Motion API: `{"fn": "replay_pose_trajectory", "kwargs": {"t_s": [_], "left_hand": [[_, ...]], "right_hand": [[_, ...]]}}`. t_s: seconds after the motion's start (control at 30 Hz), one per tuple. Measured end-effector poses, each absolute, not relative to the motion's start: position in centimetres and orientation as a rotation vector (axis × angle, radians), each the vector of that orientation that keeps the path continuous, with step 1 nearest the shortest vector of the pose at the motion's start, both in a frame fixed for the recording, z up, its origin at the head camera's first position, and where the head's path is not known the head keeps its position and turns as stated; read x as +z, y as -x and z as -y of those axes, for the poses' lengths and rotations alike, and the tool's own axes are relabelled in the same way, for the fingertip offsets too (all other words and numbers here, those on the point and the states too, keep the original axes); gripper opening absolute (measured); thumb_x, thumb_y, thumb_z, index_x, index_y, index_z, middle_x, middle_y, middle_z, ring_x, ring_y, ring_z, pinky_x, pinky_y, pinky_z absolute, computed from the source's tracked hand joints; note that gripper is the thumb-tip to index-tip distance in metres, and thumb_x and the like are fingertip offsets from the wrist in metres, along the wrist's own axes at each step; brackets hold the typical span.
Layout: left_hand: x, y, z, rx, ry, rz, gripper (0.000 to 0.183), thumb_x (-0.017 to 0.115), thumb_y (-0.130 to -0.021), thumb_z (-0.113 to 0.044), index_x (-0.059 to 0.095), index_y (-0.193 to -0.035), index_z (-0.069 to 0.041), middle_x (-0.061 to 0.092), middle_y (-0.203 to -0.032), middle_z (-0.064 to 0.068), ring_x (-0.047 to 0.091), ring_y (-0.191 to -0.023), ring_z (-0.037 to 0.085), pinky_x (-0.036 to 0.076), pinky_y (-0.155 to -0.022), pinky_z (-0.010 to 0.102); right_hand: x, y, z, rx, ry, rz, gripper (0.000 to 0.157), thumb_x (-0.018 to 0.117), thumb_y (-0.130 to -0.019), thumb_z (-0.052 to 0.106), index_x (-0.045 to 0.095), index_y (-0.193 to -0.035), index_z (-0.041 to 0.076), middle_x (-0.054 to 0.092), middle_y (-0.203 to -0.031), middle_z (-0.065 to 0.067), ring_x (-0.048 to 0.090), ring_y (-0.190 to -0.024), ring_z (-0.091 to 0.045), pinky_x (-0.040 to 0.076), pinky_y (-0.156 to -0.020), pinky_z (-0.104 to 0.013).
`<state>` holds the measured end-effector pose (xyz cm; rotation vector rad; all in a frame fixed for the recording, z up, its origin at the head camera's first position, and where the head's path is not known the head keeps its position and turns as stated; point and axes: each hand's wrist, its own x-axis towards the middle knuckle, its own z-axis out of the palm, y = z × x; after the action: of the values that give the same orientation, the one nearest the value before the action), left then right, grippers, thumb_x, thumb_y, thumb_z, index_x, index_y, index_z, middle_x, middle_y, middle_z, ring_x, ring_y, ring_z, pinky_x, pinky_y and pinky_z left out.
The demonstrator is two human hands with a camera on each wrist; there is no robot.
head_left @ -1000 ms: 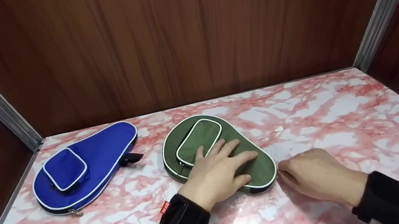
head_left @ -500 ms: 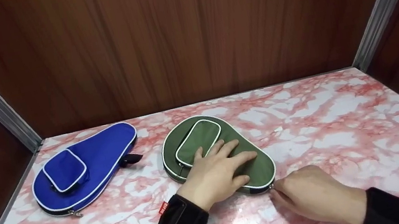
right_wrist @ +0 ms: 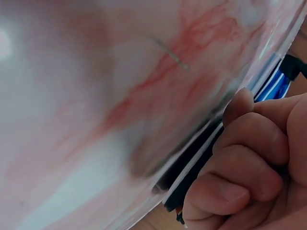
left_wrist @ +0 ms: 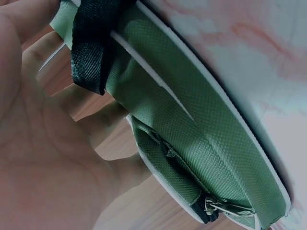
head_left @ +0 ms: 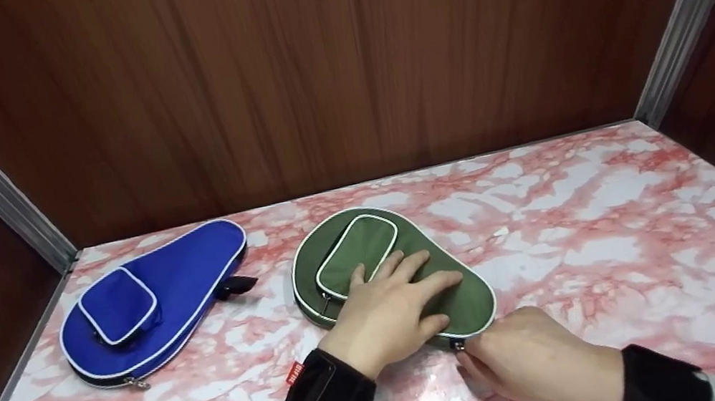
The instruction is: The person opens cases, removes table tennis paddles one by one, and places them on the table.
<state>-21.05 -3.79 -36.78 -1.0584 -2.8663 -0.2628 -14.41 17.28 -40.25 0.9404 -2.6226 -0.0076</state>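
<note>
A green table tennis paddle case [head_left: 365, 246] with white piping lies on the table, its small zipped pocket [left_wrist: 168, 158] facing up. My left hand [head_left: 387, 312] rests on it with spread fingers. In the left wrist view a black strap [left_wrist: 91, 52] hangs from the case's side. At the narrow end's near edge, my right hand [head_left: 533, 360] has its fingers curled and pinches the zipper pull, mostly hidden by the fingertips; the metal slider [head_left: 458, 343] shows beside them. Those curled fingers [right_wrist: 240, 158] also appear in the right wrist view.
A blue paddle case [head_left: 180, 266] of the same shape lies to the left, with a black strap [head_left: 237, 284] and a metal zipper pull [head_left: 139, 383]. The marbled table [head_left: 584, 206] is walled by brown wood panels [head_left: 335, 66] at the back and sides.
My right hand has moved from the tip of the green case round to its near edge, going left and towards me along the zipper. My left hand has stayed in place.
</note>
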Motion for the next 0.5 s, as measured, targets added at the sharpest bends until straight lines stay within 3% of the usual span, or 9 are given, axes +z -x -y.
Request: {"fn": "replay_pose_trajectory", "kwargs": {"t_s": [0.3, 0.5], "left_hand": [[-36.8, 21.0, 4.0, -0.311, 1.061, 2.842, 0.048, 0.070, -0.108, -0.039, 0.063, -0.155, -0.043, 0.049, -0.170, 0.004, 0.043, -0.157, 0.038, 0.035, -0.117, 0.077], [-36.9, 21.3, 4.2, -0.401, 1.127, 2.787, 0.034, 0.060, -0.114, -0.036, 0.071, -0.146, -0.038, 0.054, -0.166, 0.005, 0.044, -0.157, 0.040, 0.032, -0.116, 0.081]], "right_hand": [[-40.5, 14.7, -17.3, 0.084, -0.957, 2.656, 0.035, 0.075, -0.101, 0.028, 0.057, -0.073, 0.023, 0.056, -0.061, 0.007, 0.059, -0.051, -0.019, 0.047, -0.050, -0.041], [-39.2, 14.5, -19.1, 0.278, -0.907, 2.789, 0.034, 0.072, -0.107, 0.038, 0.064, -0.076, 0.030, 0.055, -0.065, 0.019, 0.058, -0.056, -0.008, 0.048, -0.055, -0.040]]}}
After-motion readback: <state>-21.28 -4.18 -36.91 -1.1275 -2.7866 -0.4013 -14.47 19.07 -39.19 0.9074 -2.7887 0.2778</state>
